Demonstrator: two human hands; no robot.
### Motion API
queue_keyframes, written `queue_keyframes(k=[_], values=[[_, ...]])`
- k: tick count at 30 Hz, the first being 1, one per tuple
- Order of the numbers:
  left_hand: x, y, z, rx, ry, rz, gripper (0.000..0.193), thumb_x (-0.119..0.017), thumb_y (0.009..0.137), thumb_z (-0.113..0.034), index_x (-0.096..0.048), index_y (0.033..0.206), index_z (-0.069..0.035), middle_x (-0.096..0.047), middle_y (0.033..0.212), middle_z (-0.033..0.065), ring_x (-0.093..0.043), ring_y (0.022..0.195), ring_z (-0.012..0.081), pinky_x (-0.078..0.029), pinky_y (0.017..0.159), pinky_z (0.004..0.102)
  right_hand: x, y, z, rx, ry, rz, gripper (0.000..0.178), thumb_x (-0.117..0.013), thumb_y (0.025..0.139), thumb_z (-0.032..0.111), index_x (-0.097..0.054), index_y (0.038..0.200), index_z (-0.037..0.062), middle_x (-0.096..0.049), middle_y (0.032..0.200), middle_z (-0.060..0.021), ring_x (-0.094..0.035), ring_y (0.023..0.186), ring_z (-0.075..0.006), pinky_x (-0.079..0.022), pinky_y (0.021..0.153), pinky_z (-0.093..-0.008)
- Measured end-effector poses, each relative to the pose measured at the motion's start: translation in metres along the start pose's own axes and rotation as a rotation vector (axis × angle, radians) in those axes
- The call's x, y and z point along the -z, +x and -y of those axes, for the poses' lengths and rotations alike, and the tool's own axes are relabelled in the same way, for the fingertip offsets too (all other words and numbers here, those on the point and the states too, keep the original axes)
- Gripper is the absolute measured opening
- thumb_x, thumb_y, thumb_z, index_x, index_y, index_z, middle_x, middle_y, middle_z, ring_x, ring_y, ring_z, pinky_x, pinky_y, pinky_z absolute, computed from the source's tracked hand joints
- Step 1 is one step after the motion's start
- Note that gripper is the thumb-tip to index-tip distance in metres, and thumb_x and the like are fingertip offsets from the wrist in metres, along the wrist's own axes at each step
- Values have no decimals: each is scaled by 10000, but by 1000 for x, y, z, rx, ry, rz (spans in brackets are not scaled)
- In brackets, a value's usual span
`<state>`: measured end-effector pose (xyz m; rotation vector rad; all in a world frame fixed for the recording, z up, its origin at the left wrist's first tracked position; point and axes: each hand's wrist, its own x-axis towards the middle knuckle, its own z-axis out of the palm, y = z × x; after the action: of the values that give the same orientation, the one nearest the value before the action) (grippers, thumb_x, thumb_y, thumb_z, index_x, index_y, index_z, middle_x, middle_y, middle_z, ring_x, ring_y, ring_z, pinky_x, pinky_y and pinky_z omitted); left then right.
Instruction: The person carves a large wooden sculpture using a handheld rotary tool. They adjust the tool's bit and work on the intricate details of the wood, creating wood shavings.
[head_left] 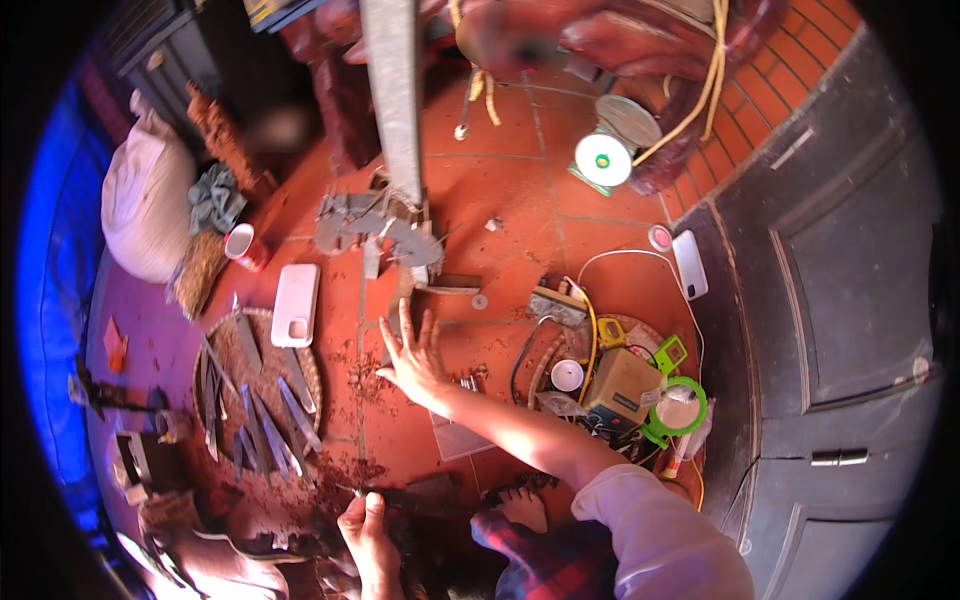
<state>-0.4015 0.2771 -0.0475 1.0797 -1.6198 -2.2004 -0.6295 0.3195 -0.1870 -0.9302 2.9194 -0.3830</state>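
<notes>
My right hand (412, 362) reaches across the red tiled floor with its fingers spread, holding nothing. Just beyond its fingertips is the base of a grey metal post (393, 110), with a curved grey metal piece (400, 235) around its foot. My left hand (368, 535) is closed low in the view, thumb on top; a small tip shows by the thumb, but what it grips I cannot make out. To the left, a round woven tray (318, 372) bears several narrow metal blades (265, 430). A pale phone (297, 305) lies over the tray's upper edge.
At right, a round basket (540, 365) holds a beige box (625, 385), cables and a green-rimmed round object (680, 407). A spring scale (604, 160) stands farther back. A white sack (148, 205), a brush (200, 270) and a red cup (245, 245) sit at left. Dark door panels (840, 300) line the right.
</notes>
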Motion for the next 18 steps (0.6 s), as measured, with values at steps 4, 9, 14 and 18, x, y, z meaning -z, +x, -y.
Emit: queue_keyframes(k=[4, 9, 14, 18], values=[[6, 0, 10, -64, 82, 10, 304, -547, 921, -257, -638, 938, 32, -668, 849, 127, -638, 720, 190, -525, 605, 298, -17, 0, 4, -61, 152, 39, 1061, -664, 765, 507, -54, 1440, -40, -43, 1422, -407, -254, 1284, -533, -217, 1064, -584], [8, 5, 6, -26, 81, 49, 333, -548, 918, -288, -634, 919, 34, -665, 827, 125, -633, 698, 185, -516, 575, 291, -28, 3, 4, -60, 212, -40, 1159, -718, 722, 487, 17, 1425, -70, -112, 1380, -447, -292, 1270, -523, -237, 1075, -544], [4, 6, 6, -40, 123, 28, 352, -525, 929, -302, -634, 913, 32, -662, 827, 119, -624, 687, 176, -508, 587, 284, -32, 9, -3, -41, 203, -31, 1209, -811, 643, 356, 2, 1412, -99, -172, 1331, -482, -301, 1262, -533, -257, 1084, -498], [7, 8, 8, -35, 72, 34, 300, -589, 896, -238, -640, 904, 58, -668, 791, 123, -643, 700, 181, -530, 626, 296, -33, 12, -2, 6, 178, -49, 1193, -821, 624, 333, -38, 1395, -134, -215, 1309, -487, -305, 1263, -529, -266, 1085, -486]])
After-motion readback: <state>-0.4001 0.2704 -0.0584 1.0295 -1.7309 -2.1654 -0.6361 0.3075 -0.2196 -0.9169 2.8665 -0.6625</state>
